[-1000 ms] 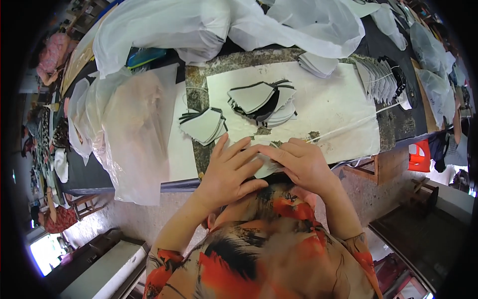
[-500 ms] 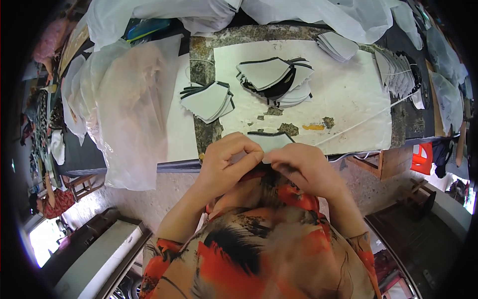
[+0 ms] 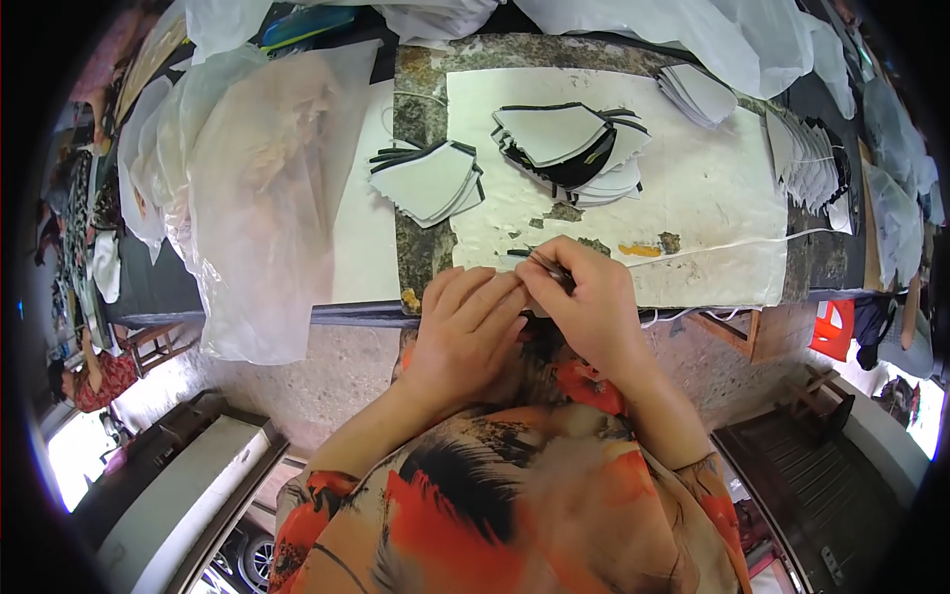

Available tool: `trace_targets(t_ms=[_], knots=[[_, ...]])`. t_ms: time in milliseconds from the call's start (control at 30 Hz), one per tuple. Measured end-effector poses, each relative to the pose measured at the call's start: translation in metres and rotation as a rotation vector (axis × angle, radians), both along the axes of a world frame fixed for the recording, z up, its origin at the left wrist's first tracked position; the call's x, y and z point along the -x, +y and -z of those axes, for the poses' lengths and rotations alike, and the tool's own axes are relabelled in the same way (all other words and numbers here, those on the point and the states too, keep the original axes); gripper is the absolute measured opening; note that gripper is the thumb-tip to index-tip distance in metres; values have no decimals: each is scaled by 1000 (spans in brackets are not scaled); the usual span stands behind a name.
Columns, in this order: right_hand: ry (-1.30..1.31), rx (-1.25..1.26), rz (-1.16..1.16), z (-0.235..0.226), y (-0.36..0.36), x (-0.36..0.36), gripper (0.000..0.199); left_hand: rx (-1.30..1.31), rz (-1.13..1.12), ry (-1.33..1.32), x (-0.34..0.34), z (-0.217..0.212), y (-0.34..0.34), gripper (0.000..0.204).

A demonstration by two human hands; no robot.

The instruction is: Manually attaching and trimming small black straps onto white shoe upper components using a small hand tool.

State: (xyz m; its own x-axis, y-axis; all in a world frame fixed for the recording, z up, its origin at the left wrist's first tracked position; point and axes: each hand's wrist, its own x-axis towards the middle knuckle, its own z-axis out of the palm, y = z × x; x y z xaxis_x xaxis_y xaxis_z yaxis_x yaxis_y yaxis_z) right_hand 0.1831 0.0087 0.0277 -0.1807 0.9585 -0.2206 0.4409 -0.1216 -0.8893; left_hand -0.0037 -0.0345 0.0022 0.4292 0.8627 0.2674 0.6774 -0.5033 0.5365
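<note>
At the table's near edge my left hand (image 3: 463, 332) is closed, its fingers bent together and the tips against my right fingertips. Whatever they grip is hidden. My right hand (image 3: 586, 292) pinches a thin dark piece (image 3: 557, 274) between thumb and fingers; its kind is unclear. Just beyond the fingertips a short black strip (image 3: 518, 252) pokes out. Farther back lies a fanned pile of white fabric panels (image 3: 554, 134) with black-trimmed edges, a black curved piece among them. Left of it rests a smaller pile of similar panels (image 3: 426, 180).
A worn white sheet (image 3: 712, 213) covers the work surface, with a white cord (image 3: 737, 246) across it. Clear plastic bags (image 3: 262, 198) drape over the left side. Two more stacks, plain white panels (image 3: 698, 94) and a tied bundle (image 3: 800, 158), lie at the right.
The white black-edged panel seen between my hands is now mostly out of sight. My left fingers have flattened somewhat; my right hand has risen and now pinches a thin dark piece.
</note>
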Motion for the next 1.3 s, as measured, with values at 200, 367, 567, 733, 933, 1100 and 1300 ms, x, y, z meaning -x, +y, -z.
trace_targets(t_ms=[200, 367, 567, 733, 933, 1100, 1300], knots=[[-134, -74, -16, 9, 1, 4, 17, -7, 9, 45, 1, -2, -1, 38], [-187, -120, -25, 9, 3, 3, 16, -7, 10, 30, 1, 0, 0, 39], [-108, -61, -20, 4, 6, -1, 16, -28, -36, 4, 1, 0, 1, 34], [-114, -81, -44, 6, 8, -1, 18, -18, -24, 22, 1, 1, 1, 34], [-176, -89, -68, 7, 8, -1, 19, 26, 6, 154, 2, -4, 5, 36], [-189, -91, -50, 1, 10, -9, 19, 41, -34, 168, 2, 0, 3, 32], [-214, -52, -26, 1, 8, -20, 18, 56, -53, 170, 1, 0, 0, 39]])
